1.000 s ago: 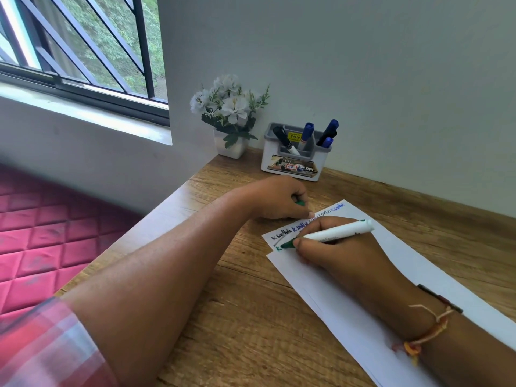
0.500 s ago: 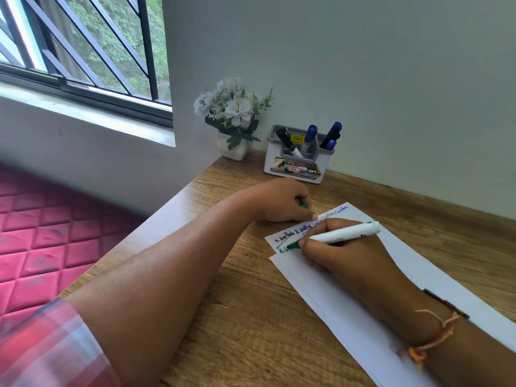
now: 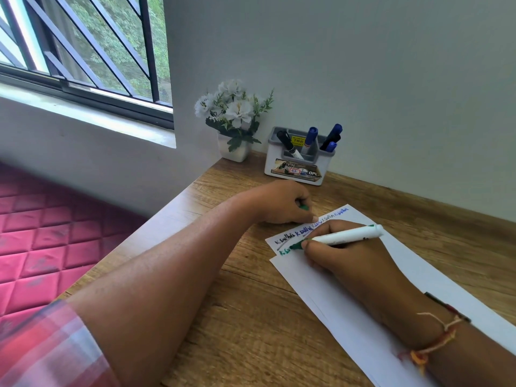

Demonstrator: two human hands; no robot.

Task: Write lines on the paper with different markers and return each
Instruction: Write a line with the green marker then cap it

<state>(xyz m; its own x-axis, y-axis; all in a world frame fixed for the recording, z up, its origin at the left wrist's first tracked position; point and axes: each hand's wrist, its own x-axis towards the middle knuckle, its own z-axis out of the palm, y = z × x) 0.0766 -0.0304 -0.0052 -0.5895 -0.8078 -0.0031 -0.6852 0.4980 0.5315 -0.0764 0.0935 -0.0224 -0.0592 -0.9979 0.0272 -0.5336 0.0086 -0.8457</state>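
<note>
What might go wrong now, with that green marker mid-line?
Possibly three things. The paper sheets lie loose and askew, pinned only by the left hand at the top edge, so they may slip under the green marker. The right hand rests on the sheet close to the written lines and might smudge them. The green cap, tucked in the left hand's fingers, could drop and roll away.

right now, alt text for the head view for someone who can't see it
The right hand writes green letters on white paper with a green-tipped marker, while the left hand grips a green cap by the paper's top edge.
</note>
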